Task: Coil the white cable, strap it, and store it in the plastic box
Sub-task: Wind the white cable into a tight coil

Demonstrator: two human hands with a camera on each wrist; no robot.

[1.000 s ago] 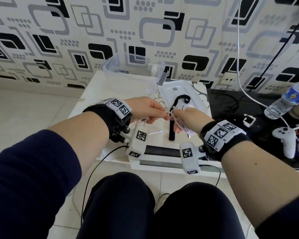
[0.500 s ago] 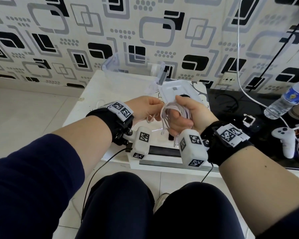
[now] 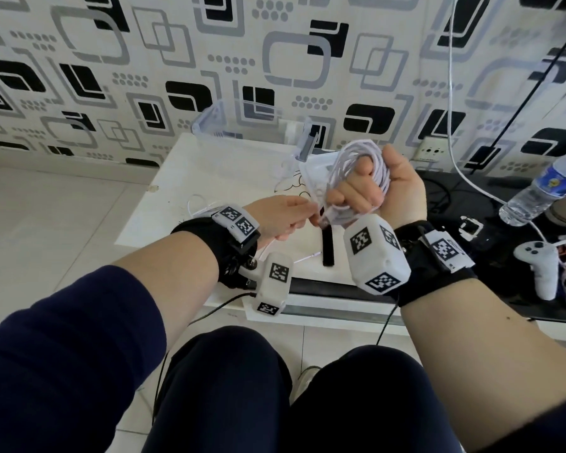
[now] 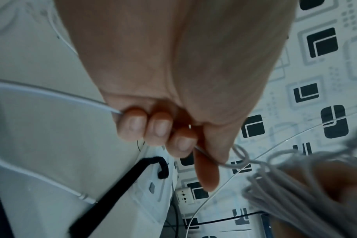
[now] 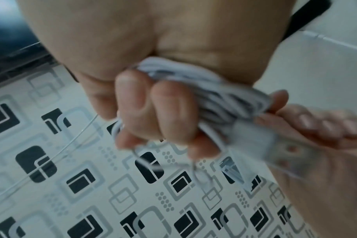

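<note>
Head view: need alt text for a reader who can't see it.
A person's right hand grips a coiled white cable above a white table while the left hand pinches its loose end. A black strap lies on the table; a clear plastic box stands behind.

Both hands hang close together above the white bench (image 3: 190, 178). The right hand (image 3: 386, 194) is raised with the coiled white cable (image 3: 356, 165) filling it; the left hand (image 3: 281, 217) sits lower, just beside it, pinching the cable's loose end.

Directly beneath them the black strap (image 3: 327, 246) lies flat on the bench, with slack cable trailing under the left wrist. Beyond the hands stands the clear plastic box (image 3: 216, 125) against the wall, its lid (image 3: 317, 178) lying just behind the right hand. Left of the left hand the bench surface is bare. Right of the right hand a water bottle (image 3: 536, 194), a white controller (image 3: 539, 266) and a hanging wire (image 3: 451, 93) crowd the dark surface.
</note>
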